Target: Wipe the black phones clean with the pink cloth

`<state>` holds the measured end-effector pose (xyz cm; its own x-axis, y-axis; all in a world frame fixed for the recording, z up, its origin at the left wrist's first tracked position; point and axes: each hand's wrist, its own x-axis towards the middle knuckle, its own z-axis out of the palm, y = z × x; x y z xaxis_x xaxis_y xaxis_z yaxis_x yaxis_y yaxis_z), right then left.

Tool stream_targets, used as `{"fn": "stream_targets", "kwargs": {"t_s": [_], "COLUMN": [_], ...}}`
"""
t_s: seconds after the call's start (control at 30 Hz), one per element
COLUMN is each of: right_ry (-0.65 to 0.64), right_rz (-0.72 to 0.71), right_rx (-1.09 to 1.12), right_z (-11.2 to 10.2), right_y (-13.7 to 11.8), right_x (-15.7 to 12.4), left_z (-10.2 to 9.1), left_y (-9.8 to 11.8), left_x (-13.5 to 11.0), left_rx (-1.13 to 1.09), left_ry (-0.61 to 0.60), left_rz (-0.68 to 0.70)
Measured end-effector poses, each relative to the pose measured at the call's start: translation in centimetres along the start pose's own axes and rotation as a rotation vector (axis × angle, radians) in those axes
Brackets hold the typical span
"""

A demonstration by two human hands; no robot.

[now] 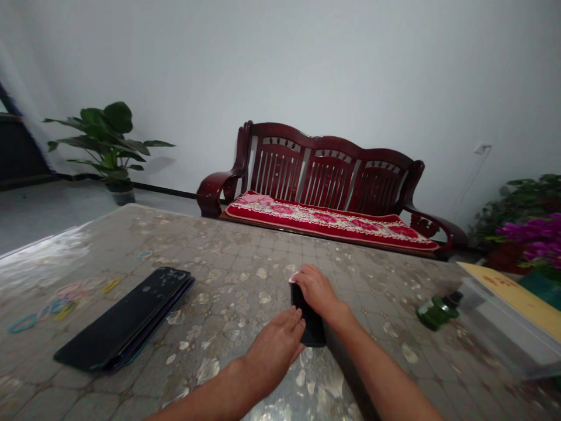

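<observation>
A black, phone-shaped slab (pixel 312 328) lies on the patterned table in front of me, partly hidden by both hands. My right hand (pixel 316 289) is wrapped over its far end, with a small pinkish-white bit showing by the fingertips; I cannot tell what that is. My left hand (pixel 278 336) grips its left edge, fingers together on top and the thumb lower down. To the left rests a stack of similar black slabs (pixel 127 316), slightly fanned. Beyond it are several coloured elastic bands (pixel 65 305), with a yellow one (pixel 110 285) and a pale blue one (pixel 145 255) apart.
The table (pixel 228 263) has a shiny patterned cover. At right stand a green bottle (pixel 433 313) and a clear plastic box (pixel 499 324) with a yellow sheet (pixel 511 286) on top. Behind are a wooden bench (pixel 331 169), a potted plant (pixel 107 146) and purple flowers (pixel 537 234).
</observation>
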<state>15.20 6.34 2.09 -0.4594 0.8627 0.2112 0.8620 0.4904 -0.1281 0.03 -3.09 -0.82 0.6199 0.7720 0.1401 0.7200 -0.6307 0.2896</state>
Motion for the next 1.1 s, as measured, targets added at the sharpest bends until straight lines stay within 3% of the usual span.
{"fn": "stream_targets", "kwargs": {"t_s": [0.23,0.5,0.73,0.97,1.1], "right_ry": [0.003,-0.004,-0.002,0.002,0.005], "right_rz": [-0.171,-0.095,-0.255,-0.163,-0.196], "right_rx": [0.066,-0.003,0.098,0.049,0.084], "right_z": [0.0,-0.2,0.2,0.2,0.1], "right_y": [0.6,0.4,1.0,0.9,1.1], "right_x": [-1.7,-0.2,-2.2,-0.7,-1.0], "left_z": [-0.5,-0.5,0.3,0.2,0.1], "left_y": [0.2,0.4,0.1,0.1,0.0], "left_x": [0.0,0.0,-0.1,-0.2,-0.2], "left_rx": [0.002,0.004,0.023,0.020,-0.005], "left_ry": [-0.022,-0.007,0.045,0.031,0.026], "left_rz": [-0.014,-0.007,0.006,0.003,0.005]}}
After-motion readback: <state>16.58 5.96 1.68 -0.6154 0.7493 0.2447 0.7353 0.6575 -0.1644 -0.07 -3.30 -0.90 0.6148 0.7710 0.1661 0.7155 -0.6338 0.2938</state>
